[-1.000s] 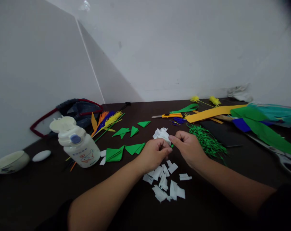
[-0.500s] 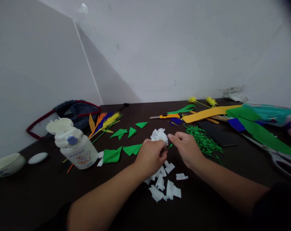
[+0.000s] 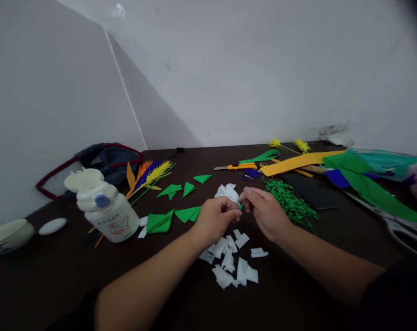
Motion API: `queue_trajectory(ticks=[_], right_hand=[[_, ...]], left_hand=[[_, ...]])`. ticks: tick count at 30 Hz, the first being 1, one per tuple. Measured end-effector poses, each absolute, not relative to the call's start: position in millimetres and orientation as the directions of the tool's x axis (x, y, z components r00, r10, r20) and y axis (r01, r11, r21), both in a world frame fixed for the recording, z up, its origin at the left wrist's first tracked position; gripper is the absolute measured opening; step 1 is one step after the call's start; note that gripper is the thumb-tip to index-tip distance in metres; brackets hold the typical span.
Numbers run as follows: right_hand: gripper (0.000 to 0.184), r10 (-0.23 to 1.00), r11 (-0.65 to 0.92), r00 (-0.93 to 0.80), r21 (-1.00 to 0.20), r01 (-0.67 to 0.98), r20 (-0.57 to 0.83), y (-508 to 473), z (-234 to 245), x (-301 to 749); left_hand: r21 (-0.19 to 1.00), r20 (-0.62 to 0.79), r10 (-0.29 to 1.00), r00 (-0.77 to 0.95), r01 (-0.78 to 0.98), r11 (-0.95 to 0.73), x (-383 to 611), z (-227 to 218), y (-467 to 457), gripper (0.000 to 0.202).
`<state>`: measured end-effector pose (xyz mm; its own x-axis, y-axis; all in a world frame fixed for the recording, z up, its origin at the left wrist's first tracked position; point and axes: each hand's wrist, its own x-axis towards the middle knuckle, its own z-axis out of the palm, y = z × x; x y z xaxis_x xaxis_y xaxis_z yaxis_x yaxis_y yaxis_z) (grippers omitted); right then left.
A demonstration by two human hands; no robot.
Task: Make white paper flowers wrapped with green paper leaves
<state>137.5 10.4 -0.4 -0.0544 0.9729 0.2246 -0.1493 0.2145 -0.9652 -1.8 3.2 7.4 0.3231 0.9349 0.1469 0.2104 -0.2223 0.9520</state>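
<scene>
at the lower centre, white paper scraps (image 3: 228, 260) lie loose on the bench (image 3: 298, 289), seemingly unused. just beyond, in mid-frame, the slim green piece (image 3: 241, 207) is between the hands, mostly covered; what shows of its long axis slants up and right, but which end is its tip i cannot tell. the right hand (image 3: 266, 214) pinches its upper end, fingers closed; the left hand (image 3: 214, 219) has its fingers bunched at the lower end, grip unclear. this one looks partway through. left of centre, folded green paper (image 3: 160, 223) looks still to be used; right of centre, a heap of thin green sprigs (image 3: 291, 202) looks done. farther back, an orange utility knife (image 3: 241, 166) lies blade leftward.
</scene>
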Motion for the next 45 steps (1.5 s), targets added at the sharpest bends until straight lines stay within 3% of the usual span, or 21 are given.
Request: queue_trajectory(ticks=[4, 7, 14, 18, 25, 28, 32, 35, 37, 41, 45], right_hand=[[0.020, 0.957, 0.142, -0.211, -0.957, -0.251, 0.197, 11.8, 1.0, 142.3], [0.010, 0.953, 0.199, -0.200, -0.967, -0.159, 0.229, 12.4, 1.8, 141.4], [0.026, 0.957, 0.289, -0.053, -0.951, 0.106, 0.284, 14.5, -1.8, 138.4], [0.032, 0.951, 0.299, 0.011, -0.931, 0.209, 0.308, 14.4, -3.7, 137.2], [0.037, 0.940, 0.273, 0.109, -0.904, 0.328, 0.323, 10.2, -2.3, 132.3], [0.037, 0.932, 0.264, 0.155, -0.907, 0.328, 0.327, 12.0, -1.6, 134.8], [0.036, 0.941, 0.262, 0.134, -0.918, 0.297, 0.312, 15.6, -1.1, 140.8], [0.036, 0.940, 0.286, 0.105, -0.918, 0.275, 0.324, 15.4, -1.6, 140.6], [0.036, 0.939, 0.294, 0.098, -0.917, 0.271, 0.331, 14.4, -2.9, 137.9], [0.033, 0.947, 0.300, 0.040, -0.921, 0.247, 0.319, 12.1, -6.0, 133.7], [0.018, 0.962, 0.240, -0.139, -0.970, 0.024, 0.235, 10.9, -7.6, 135.1]], left_hand=[[0.989, 0.073, 0.944, 0.322, 0.095, -0.110, -4.4, 9.7, 3.8, 0.008], [0.992, 0.053, 0.941, 0.335, 0.087, -0.086, -5.2, 11.5, 2.7, 0.009], [0.944, 0.097, 0.929, 0.358, 0.262, -0.199, -6.3, 9.9, 2.4, 0.010], [0.813, 0.186, 0.929, 0.320, 0.481, -0.329, -5.7, 10.6, 0.8, 0.010], [0.450, 0.348, 0.859, 0.377, 0.736, -0.505, -3.7, 9.8, -3.4, 0.007], [0.361, 0.307, 0.843, 0.441, 0.766, -0.532, -7.8, 8.3, -1.9, 0.005], [0.576, 0.099, 0.874, 0.475, 0.689, -0.440, -15.7, 7.7, 2.8, 0.026], [0.771, 0.095, 0.891, 0.443, 0.534, -0.348, -15.9, 7.3, 5.5, 0.035], [0.848, 0.114, 0.900, 0.421, 0.430, -0.309, -13.0, 6.7, 6.4, 0.027], [0.910, 0.090, 0.905, 0.416, 0.335, -0.244, -8.7, 6.0, 6.8, 0.012], [0.919, 0.053, 0.917, 0.396, 0.339, -0.200, -9.9, 7.6, 7.4, 0.012]])
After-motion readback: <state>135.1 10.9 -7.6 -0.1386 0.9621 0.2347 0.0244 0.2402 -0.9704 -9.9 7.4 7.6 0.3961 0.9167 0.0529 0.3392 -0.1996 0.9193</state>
